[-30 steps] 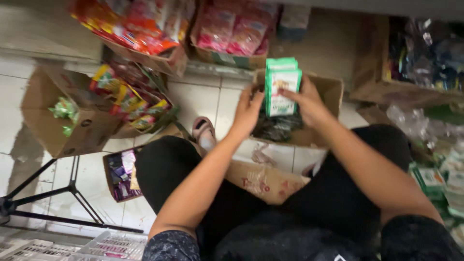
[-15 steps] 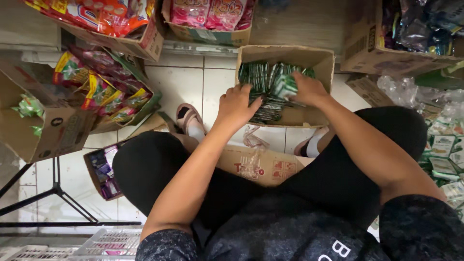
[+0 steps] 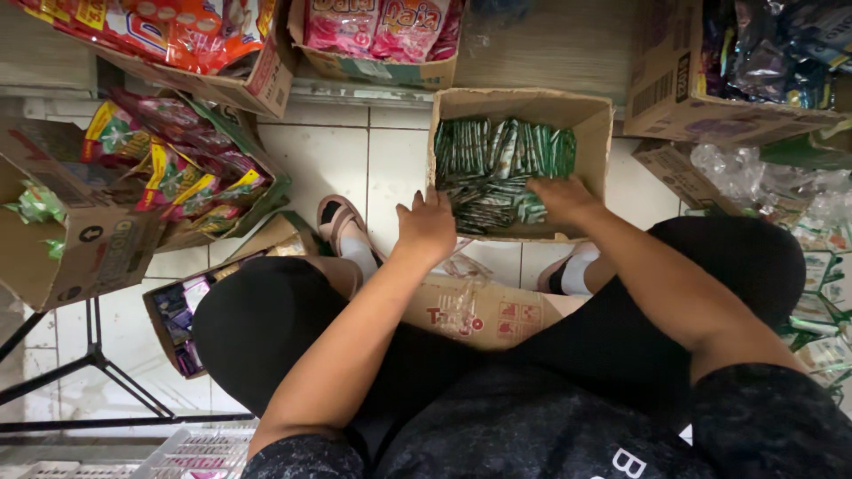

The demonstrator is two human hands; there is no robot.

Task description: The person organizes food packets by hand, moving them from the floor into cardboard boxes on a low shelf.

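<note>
So I'm sat low on the tiled floor [image 3: 328,168] with snack cartons all round me: a big cardboard box of red and yellow packets [image 3: 169,177] off to my left, pink bags in another carton [image 3: 377,35] up top, and the open cardboard box [image 3: 519,106] straight ahead between my feet. That box is where the green sachets [image 3: 501,164] live, stacked on edge in a fairly tight block that fills most of it.

The step, as I read it, is tidying that block. To do it well I'd say keep both palms flat and press the rows together from the near side rather than pinching single sachets, since those thin packets look like they'd fan out and slip if you grab one corner (they're already a bit scruffy along the front row). Squaring them against the far wall of the box should keep them upright.

Pose-wise: both arms reach forward over my knees. My right hand [image 3: 561,197] is down inside the box, resting on the near right corner of the stack, fingers spread and flat; I can't tell if it actually has anything pinched underneath. My left hand [image 3: 428,226] sits at the box's near left corner, loosely open grip, fingertips touching the edge of the sachets, holding nothing.
</note>
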